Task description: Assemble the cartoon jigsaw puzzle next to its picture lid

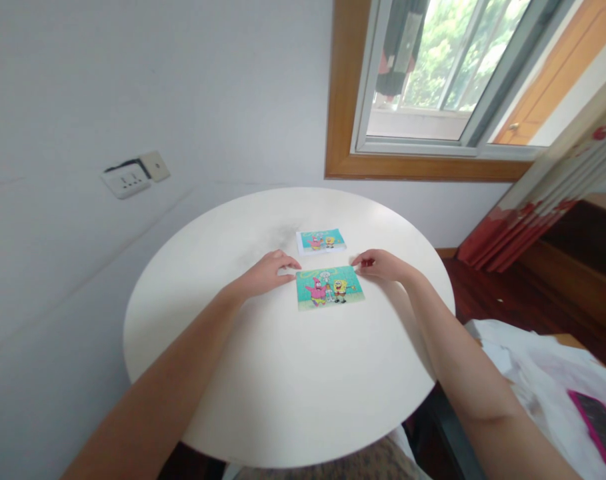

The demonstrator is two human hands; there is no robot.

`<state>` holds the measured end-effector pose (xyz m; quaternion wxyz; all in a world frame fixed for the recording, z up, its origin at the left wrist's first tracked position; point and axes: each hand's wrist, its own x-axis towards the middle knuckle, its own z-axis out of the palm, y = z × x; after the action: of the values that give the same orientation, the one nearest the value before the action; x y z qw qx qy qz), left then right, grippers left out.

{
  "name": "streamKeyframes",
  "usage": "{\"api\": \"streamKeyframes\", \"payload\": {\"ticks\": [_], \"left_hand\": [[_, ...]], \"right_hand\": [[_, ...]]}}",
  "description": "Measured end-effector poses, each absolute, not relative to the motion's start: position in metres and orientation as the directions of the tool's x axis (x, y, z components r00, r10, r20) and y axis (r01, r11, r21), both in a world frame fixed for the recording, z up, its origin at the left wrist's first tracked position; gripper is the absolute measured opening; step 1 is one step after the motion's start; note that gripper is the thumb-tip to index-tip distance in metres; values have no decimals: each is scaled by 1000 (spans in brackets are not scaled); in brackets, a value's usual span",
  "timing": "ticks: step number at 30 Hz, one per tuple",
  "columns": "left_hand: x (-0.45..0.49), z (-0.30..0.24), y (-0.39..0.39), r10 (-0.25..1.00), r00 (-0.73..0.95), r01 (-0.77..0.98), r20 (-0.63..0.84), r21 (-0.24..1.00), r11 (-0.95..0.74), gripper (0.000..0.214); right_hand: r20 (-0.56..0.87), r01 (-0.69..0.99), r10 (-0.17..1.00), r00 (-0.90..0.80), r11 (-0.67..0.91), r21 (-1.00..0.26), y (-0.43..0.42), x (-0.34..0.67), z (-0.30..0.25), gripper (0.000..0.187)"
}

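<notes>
A rectangular cartoon jigsaw puzzle (329, 288) lies flat on the white round table (283, 387), its pieces joined into one picture with a pink starfish and a yellow sponge figure on turquoise. At its upper left corner is my left hand (271, 272), thumb and fingers apart, with the tips at the puzzle's edge. My right hand (383, 265) rests by the upper right corner, fingers bent, the fingertips at the edge and a gap between thumb and fingers. Just behind the puzzle lies a smaller-looking card (323, 241) with a similar picture and a white border.
A wall with a socket (127, 179) stands behind the table, and a wood-framed window (350, 164) is at the back right. A red and white curtain (513, 220) hangs at right. Lower right, a phone with a pink edge (600, 427) lies on white plastic (527, 373).
</notes>
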<state>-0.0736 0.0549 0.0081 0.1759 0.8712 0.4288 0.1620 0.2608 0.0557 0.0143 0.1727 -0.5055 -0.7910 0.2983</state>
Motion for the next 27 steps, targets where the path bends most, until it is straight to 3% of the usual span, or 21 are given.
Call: {"api": "streamKeyframes", "payload": {"ticks": [7,12,15,19,27], "left_hand": [[-75,8,55,814,567,681,121,488,-547,39],[-77,4,57,819,558,673,131,505,-540,39],[-75,4,57,819,558,676,137,497,-544,39],[-74,5,57,811,564,678,154,474,-562,38],[-74,4,58,809,563,675,170,471,-568,37]], "right_hand": [[66,705,923,-380,335,-625,50,271,22,27],[217,797,916,-338,401,-451,16,254,32,34],[200,886,943,-265,320,-335,-19,217,27,42],[134,860,895,-427,447,-247,-59,165,14,60],[93,854,874,-477,486,-185,-76,143,1,73]]}}
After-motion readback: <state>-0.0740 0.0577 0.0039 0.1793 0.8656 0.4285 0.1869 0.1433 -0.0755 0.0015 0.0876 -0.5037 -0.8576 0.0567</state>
